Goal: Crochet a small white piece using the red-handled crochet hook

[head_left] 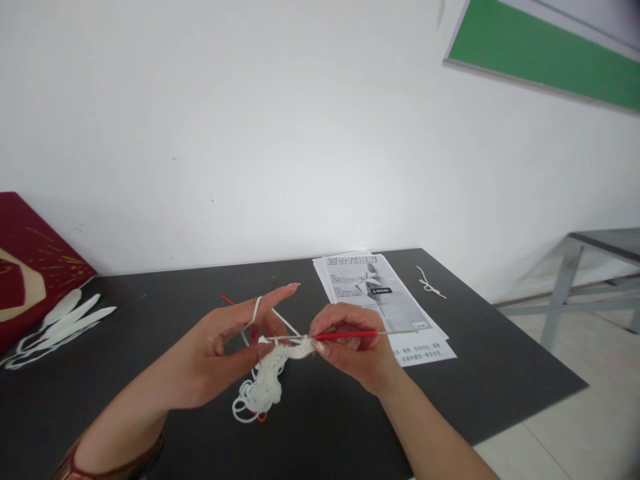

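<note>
My right hand pinches a crochet hook with a red grip and thin metal ends, held almost level. Its tip reaches left to the white crochet piece, a narrow strip between both hands. My left hand is closed on the strip's left end with thumb and fingers. A strand of white yarn loops over the raised left index finger and runs down to the hook. Below the left hand hangs a loose tangle of white yarn. Part of the strip is hidden by my fingers.
Printed sheets lie on the dark table behind my right hand, with a short knotted white cord beside them. White crocheted petals and a dark red bag or box are at left. A stool stands at right.
</note>
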`<state>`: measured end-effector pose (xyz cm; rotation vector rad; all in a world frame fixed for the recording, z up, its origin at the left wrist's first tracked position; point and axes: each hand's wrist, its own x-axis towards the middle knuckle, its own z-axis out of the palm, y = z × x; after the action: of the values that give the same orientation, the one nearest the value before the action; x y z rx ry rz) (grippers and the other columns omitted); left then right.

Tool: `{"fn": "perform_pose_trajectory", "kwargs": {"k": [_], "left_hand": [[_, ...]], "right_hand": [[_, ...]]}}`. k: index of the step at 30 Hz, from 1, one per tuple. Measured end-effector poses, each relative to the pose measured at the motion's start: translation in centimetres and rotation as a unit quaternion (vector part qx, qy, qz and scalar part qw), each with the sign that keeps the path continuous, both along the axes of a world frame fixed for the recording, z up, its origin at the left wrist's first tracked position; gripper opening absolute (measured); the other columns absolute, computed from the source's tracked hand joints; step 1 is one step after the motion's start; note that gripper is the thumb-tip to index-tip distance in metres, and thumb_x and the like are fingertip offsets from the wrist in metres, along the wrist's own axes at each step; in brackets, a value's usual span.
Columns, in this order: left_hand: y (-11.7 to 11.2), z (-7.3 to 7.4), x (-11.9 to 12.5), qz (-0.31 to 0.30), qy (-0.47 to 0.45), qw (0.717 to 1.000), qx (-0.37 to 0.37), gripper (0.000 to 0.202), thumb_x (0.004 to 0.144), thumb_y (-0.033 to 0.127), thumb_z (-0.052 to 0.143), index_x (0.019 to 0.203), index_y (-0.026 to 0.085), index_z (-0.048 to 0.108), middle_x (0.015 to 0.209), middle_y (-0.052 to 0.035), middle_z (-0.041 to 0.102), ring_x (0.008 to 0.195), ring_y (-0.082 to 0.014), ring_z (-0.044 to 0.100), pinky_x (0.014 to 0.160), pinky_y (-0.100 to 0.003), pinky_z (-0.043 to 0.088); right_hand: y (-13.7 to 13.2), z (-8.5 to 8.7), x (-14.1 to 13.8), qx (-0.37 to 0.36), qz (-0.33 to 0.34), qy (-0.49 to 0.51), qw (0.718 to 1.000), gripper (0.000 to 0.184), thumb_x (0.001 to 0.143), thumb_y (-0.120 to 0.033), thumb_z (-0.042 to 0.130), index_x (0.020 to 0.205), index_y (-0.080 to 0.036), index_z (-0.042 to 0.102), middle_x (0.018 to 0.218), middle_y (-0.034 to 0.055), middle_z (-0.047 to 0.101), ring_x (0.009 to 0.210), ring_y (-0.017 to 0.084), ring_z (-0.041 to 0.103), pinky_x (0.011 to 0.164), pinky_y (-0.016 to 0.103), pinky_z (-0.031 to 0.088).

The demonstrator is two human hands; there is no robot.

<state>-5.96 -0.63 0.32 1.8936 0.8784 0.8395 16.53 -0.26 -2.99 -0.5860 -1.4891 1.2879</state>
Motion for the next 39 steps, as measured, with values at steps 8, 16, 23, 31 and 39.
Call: {"fn": "perform_pose_trajectory", "kwargs": {"k": [8,16,23,31,39], "left_hand": [[-0.2,-0.1,0.6,-0.013,-0.017,0.999,-0.047,0.056,0.088,0.028,0.057,0.142,0.03,0.042,0.114,-0.0066,0.067,0.1,-0.0246,0.06,0.089,-0.035,0.044],[-0.3,-1.9,3.0,0.027,-0.066,0.994,-0.088,0.067,0.087,0.025,0.058,0.147,0.03,0.03,0.077,0.002,0.062,0.068,-0.0153,0.057,0.066,-0.029,0.046],[-0.5,-1.4,3.0,0.014,-0.194,0.966,-0.169,0.086,0.083,0.024,0.066,0.15,0.034,0.014,0.072,0.0021,0.06,0.063,-0.0135,0.054,0.056,-0.024,0.043],[-0.9,-1.5,2.8,-0.024,-0.222,0.956,-0.19,0.081,0.086,0.024,0.063,0.147,0.045,0.014,0.074,0.0022,0.057,0.07,-0.0157,0.059,0.058,-0.025,0.043],[-0.7,-1.7,3.0,0.004,-0.212,0.958,-0.191,0.082,0.085,0.024,0.065,0.147,0.044,0.016,0.072,0.0031,0.058,0.066,-0.0146,0.059,0.056,-0.024,0.044]], "right_hand": [[0.0,0.5,-0.6,0.044,-0.007,-0.103,0.994,0.016,0.072,-0.007,0.067,0.081,-0.019,0.07,0.076,0.0015,0.068,0.068,0.014,0.062,0.063,0.025,0.048],[0.5,0.0,-0.6,0.031,-0.032,-0.127,0.991,0.012,0.072,-0.011,0.069,0.081,-0.02,0.071,0.075,0.0015,0.068,0.067,0.015,0.061,0.061,0.026,0.048],[0.4,-0.1,-0.8,-0.116,0.047,0.026,0.992,0.015,0.071,-0.024,0.078,0.083,-0.017,0.071,0.071,0.0012,0.069,0.063,0.014,0.066,0.06,0.026,0.055],[0.2,-0.7,-1.1,-0.173,0.1,0.099,0.975,0.015,0.073,-0.022,0.078,0.086,-0.016,0.071,0.071,0.0008,0.071,0.062,0.013,0.068,0.061,0.025,0.06],[0.3,-0.6,-1.9,-0.212,0.063,0.12,0.968,0.02,0.063,-0.019,0.084,0.077,-0.014,0.071,0.063,0.0002,0.071,0.054,0.011,0.067,0.054,0.021,0.058]]}}
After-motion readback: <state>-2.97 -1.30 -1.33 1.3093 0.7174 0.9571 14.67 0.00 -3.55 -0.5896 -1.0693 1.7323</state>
